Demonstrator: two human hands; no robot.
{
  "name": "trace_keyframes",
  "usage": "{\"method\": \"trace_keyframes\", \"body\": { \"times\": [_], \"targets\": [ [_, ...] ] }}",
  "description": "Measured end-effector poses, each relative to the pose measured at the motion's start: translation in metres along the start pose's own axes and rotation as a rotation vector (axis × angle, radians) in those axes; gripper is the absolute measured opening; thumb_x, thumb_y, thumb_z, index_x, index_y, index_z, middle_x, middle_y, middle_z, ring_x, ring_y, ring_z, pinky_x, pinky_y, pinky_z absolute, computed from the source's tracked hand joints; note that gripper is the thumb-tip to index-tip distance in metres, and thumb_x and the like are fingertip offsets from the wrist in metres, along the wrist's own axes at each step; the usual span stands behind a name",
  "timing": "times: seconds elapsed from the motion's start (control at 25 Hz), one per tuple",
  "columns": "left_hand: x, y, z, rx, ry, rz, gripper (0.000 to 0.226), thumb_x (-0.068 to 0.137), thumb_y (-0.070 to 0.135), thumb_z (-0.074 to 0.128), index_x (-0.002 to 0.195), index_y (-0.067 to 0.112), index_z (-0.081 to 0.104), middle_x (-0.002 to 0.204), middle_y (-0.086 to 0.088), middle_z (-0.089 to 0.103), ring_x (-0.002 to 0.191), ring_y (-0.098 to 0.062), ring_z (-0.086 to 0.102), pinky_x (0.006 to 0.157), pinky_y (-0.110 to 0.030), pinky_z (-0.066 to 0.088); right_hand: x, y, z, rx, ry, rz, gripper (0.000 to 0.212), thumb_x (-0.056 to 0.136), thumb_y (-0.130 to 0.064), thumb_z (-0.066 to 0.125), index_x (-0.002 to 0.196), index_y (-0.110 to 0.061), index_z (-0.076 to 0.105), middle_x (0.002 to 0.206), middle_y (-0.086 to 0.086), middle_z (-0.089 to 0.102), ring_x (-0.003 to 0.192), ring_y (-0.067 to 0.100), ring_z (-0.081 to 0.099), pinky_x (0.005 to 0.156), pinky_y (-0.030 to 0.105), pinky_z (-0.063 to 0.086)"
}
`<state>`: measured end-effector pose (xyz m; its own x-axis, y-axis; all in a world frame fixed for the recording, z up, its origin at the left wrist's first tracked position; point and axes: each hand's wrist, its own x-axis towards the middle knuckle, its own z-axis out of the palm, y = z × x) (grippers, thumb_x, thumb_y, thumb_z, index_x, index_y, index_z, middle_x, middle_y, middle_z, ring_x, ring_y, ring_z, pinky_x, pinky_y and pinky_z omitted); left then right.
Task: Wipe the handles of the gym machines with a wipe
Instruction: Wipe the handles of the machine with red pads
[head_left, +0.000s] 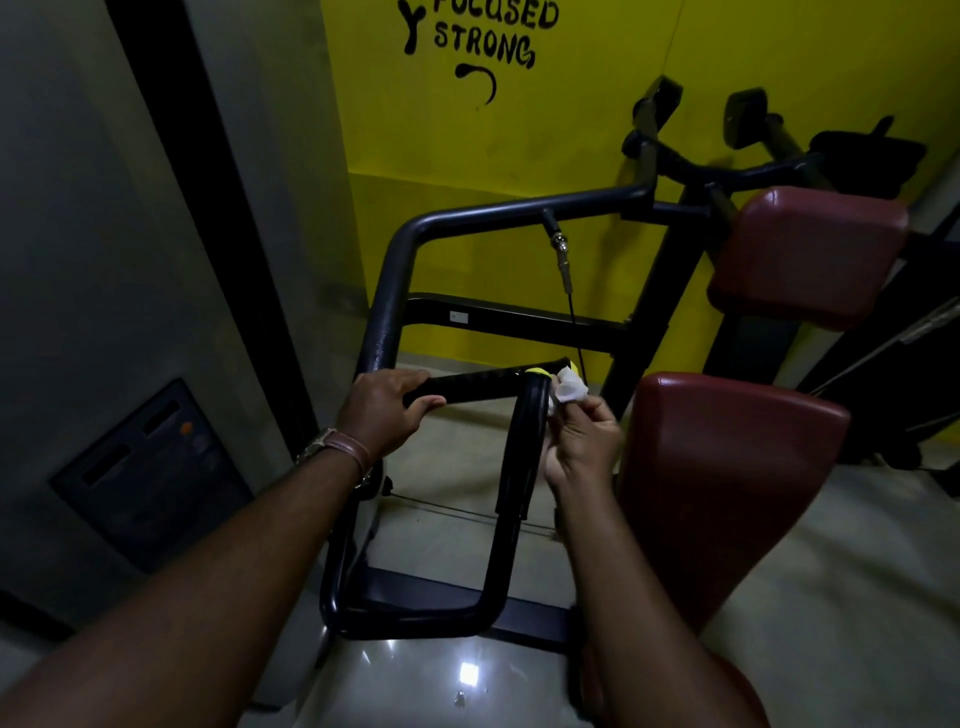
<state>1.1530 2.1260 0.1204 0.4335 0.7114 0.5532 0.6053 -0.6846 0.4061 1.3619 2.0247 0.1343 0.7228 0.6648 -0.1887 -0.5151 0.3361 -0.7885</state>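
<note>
A black gym machine frame (387, 291) stands before me with two black rubber handles. My left hand (382, 410) grips the horizontal handle (483, 383) near its left end. The second handle (524, 452) runs down and toward me, and both carry yellow end caps (537, 371) where they meet. My right hand (582, 444) pinches a crumpled white wipe (571, 387) and holds it against the top of the second handle, beside the yellow caps.
A dark red padded seat (727, 467) and back pad (805, 254) sit to the right. A yellow wall (571, 104) with black lettering is behind, a grey wall (78, 234) on the left with a dark panel (150, 478). A cable (563, 270) hangs from the frame.
</note>
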Motion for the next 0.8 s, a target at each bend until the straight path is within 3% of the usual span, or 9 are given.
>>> {"method": "trace_keyframes", "body": {
  "times": [0.12,0.16,0.2,0.28,0.32,0.44,0.6,0.68,0.8],
  "targets": [
    [0.000,0.001,0.001,0.015,0.002,0.006,0.051,0.081,0.062,0.050,0.101,0.021,0.073,0.093,0.001,0.074,0.085,-0.019,0.068,0.078,-0.038,0.054,0.000,0.017,0.000,-0.241,-0.071,0.155,0.015,0.079,-0.006,0.076,0.075,-0.014,0.064,0.078,0.001,0.074,0.071,0.013,0.070,0.065,0.027,0.057],
    [0.000,0.002,0.001,0.014,0.016,0.016,0.050,0.081,0.061,0.050,0.099,0.020,0.074,0.092,0.000,0.074,0.084,-0.020,0.068,0.077,-0.037,0.054,-0.001,0.023,0.003,-0.335,-0.187,0.233,0.007,0.083,-0.020,0.075,0.081,-0.017,0.068,0.087,0.000,0.075,0.073,0.010,0.070,0.065,0.026,0.056],
    [-0.001,0.002,0.000,0.013,0.027,0.022,0.049,0.081,0.059,0.051,0.098,0.019,0.074,0.090,-0.001,0.074,0.082,-0.021,0.069,0.075,-0.036,0.054,-0.001,0.028,0.005,-0.390,-0.284,0.303,0.013,0.085,-0.032,0.072,0.088,-0.019,0.071,0.096,0.000,0.075,0.075,0.009,0.071,0.067,0.026,0.055],
    [-0.002,0.004,0.000,0.010,0.032,0.021,0.048,0.082,0.058,0.052,0.097,0.018,0.074,0.090,-0.002,0.074,0.082,-0.021,0.069,0.075,-0.037,0.054,0.000,0.029,0.008,-0.321,-0.291,0.312,0.013,0.086,-0.028,0.068,0.090,-0.016,0.072,0.101,0.008,0.072,0.077,0.015,0.071,0.073,0.028,0.053],
    [-0.002,0.004,0.000,0.010,0.026,0.015,0.048,0.082,0.059,0.052,0.097,0.018,0.074,0.090,-0.001,0.074,0.082,-0.021,0.069,0.075,-0.038,0.054,0.001,0.023,0.008,-0.248,-0.244,0.283,0.004,0.084,-0.016,0.069,0.085,-0.012,0.071,0.094,0.011,0.071,0.075,0.019,0.070,0.071,0.029,0.053],
    [-0.002,0.002,0.000,0.009,0.011,0.004,0.048,0.082,0.059,0.052,0.096,0.019,0.073,0.089,0.000,0.074,0.081,-0.020,0.068,0.075,-0.039,0.054,0.004,-0.005,-0.006,-0.020,-0.033,0.112,0.019,0.074,0.010,0.073,0.083,-0.005,0.067,0.074,0.006,0.072,0.067,0.016,0.068,0.059,0.024,0.056],
    [-0.001,0.000,0.001,0.013,-0.008,0.008,0.048,0.083,0.062,0.049,0.095,0.021,0.072,0.085,0.003,0.072,0.078,-0.018,0.066,0.073,-0.037,0.053,0.006,-0.013,-0.020,0.066,-0.033,-0.006,0.013,0.076,0.000,0.072,0.085,-0.008,0.068,0.075,0.007,0.070,0.069,0.017,0.067,0.066,0.028,0.058],
    [-0.001,-0.001,0.002,0.008,-0.009,-0.001,0.048,0.083,0.062,0.049,0.094,0.021,0.072,0.084,0.003,0.072,0.078,-0.018,0.066,0.073,-0.037,0.053,0.015,-0.022,-0.019,-0.080,-0.033,-0.017,0.013,0.077,-0.013,0.075,0.089,-0.010,0.073,0.074,0.003,0.072,0.070,0.014,0.066,0.074,0.031,0.057],
    [0.000,0.001,0.001,-0.004,-0.008,-0.010,0.050,0.081,0.061,0.051,0.095,0.019,0.073,0.086,0.001,0.074,0.080,-0.020,0.068,0.076,-0.039,0.054,0.039,-0.051,-0.018,-0.654,-0.279,-0.333,0.030,0.080,-0.034,0.075,0.088,-0.005,0.076,0.073,0.004,0.072,0.071,0.008,0.061,0.071,0.029,0.049]
  ]
}}
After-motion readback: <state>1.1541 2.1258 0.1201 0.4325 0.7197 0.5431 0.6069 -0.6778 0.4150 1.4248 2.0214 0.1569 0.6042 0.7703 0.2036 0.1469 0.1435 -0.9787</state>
